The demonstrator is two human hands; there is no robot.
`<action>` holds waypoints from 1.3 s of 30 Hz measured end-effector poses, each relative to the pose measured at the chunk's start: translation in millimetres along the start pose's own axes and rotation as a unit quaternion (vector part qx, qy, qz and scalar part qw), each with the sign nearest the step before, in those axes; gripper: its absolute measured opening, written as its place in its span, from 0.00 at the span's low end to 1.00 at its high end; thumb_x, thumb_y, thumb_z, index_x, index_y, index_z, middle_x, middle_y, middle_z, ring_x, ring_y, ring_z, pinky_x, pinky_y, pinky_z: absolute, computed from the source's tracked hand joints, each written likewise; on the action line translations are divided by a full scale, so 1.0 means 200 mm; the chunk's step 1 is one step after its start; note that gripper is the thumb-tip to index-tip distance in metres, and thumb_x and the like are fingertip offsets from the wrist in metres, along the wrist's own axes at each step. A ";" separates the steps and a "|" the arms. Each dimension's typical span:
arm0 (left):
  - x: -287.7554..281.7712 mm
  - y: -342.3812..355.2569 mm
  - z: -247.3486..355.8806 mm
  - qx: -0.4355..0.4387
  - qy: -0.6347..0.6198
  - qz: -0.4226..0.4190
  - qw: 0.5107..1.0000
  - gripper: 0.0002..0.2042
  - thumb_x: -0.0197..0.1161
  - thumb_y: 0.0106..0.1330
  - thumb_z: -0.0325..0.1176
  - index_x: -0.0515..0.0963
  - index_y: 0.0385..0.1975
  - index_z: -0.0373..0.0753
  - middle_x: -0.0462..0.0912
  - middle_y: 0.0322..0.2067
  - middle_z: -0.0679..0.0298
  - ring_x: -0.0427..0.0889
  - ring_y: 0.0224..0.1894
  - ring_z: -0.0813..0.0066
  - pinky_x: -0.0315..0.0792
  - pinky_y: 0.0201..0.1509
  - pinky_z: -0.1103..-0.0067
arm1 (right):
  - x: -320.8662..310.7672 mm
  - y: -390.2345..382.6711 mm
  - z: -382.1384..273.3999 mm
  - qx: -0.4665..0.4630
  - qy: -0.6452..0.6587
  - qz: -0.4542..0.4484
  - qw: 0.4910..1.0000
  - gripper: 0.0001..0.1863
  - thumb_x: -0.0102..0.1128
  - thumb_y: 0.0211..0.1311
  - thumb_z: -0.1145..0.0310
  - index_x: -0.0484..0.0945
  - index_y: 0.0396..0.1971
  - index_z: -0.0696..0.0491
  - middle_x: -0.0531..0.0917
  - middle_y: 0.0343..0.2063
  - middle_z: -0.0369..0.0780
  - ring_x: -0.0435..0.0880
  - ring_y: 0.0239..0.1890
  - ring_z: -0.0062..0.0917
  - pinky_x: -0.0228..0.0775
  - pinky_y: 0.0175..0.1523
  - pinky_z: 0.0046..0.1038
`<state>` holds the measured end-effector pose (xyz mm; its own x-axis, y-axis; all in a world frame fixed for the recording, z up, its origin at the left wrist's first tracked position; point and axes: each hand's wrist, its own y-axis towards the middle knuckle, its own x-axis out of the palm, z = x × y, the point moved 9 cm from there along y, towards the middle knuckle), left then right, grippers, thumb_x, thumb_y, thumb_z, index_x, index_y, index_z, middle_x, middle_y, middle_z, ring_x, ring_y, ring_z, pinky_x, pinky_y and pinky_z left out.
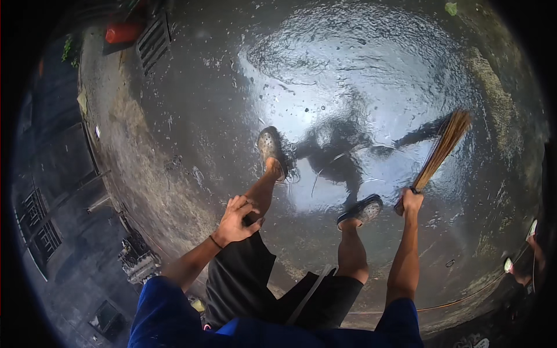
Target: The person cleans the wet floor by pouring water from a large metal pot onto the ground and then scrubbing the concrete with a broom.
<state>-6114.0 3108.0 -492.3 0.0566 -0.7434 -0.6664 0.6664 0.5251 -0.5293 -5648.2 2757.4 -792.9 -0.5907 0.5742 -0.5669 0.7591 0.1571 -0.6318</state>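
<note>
My right hand [411, 202], at the lower right of centre, grips the bound handle of a stick broom [442, 151], whose long thin bristles slant up to the right over the wet concrete ground [360, 69]. My left hand [235, 220] is open, fingers spread and bent, just over my left leg. It holds nothing. My feet wear clog sandals, the left one [268, 145] higher in view and the right one [362, 213] just left of the broom handle. Bright glare and a dark reflection lie on the water.
At the top left are a red container [120, 33] and a slatted grate [152, 43]. Dark walls and a cluttered metal item [139, 264] line the left side. At the far right edge, someone else's feet [532, 232] are partly visible beside an orange cord [464, 301].
</note>
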 end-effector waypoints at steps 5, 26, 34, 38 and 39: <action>-0.36 -0.02 -0.38 -0.002 -0.018 0.036 0.999 0.13 0.78 0.54 0.35 0.83 0.37 0.42 0.80 0.45 0.61 0.77 0.52 0.59 0.67 0.57 0.65 | 1.50 -0.28 -0.43 0.083 0.037 -0.152 0.984 0.08 0.66 0.54 0.75 0.80 0.18 0.58 0.82 0.16 0.38 0.79 0.16 0.23 0.68 0.22 0.30; -0.55 -0.06 -0.81 0.030 -0.138 0.056 0.988 0.12 0.77 0.48 0.34 0.79 0.29 0.48 0.80 0.43 0.69 0.77 0.49 0.64 0.63 0.54 0.65 | 2.61 -1.43 -1.52 0.037 0.079 -0.399 0.913 0.19 0.77 0.50 0.69 0.84 0.42 0.59 0.89 0.26 0.41 0.87 0.25 0.26 0.80 0.34 0.31; -0.85 -0.50 -1.01 -0.005 -0.095 0.102 0.990 0.11 0.79 0.53 0.32 0.82 0.31 0.42 0.82 0.45 0.64 0.78 0.51 0.61 0.66 0.56 0.66 | 1.21 -1.43 -0.53 0.016 -0.036 0.012 0.999 0.22 0.70 0.59 0.74 0.73 0.52 0.59 0.77 0.21 0.36 0.77 0.16 0.22 0.71 0.20 0.29; -0.86 -0.59 -1.24 -0.027 -0.022 0.051 0.998 0.12 0.79 0.53 0.33 0.82 0.32 0.42 0.82 0.45 0.61 0.78 0.52 0.59 0.67 0.58 0.65 | 1.32 -1.49 -0.47 0.216 0.280 0.026 0.935 0.19 0.67 0.59 0.77 0.72 0.48 0.58 0.76 0.20 0.38 0.78 0.16 0.25 0.72 0.20 0.31; -0.83 -0.56 -1.32 -0.002 -0.032 0.048 0.998 0.12 0.79 0.53 0.33 0.82 0.32 0.42 0.82 0.45 0.61 0.78 0.52 0.59 0.67 0.58 0.65 | 1.32 -1.33 -0.24 0.157 0.214 0.070 0.961 0.16 0.66 0.59 0.78 0.73 0.46 0.58 0.76 0.19 0.38 0.78 0.16 0.26 0.73 0.20 0.31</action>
<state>-6394.2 3282.5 -460.1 0.1675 -0.7151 -0.6786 0.6524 0.5965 -0.4676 -5991.8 2905.6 -748.8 -0.2702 0.8611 -0.4308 0.6629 -0.1581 -0.7318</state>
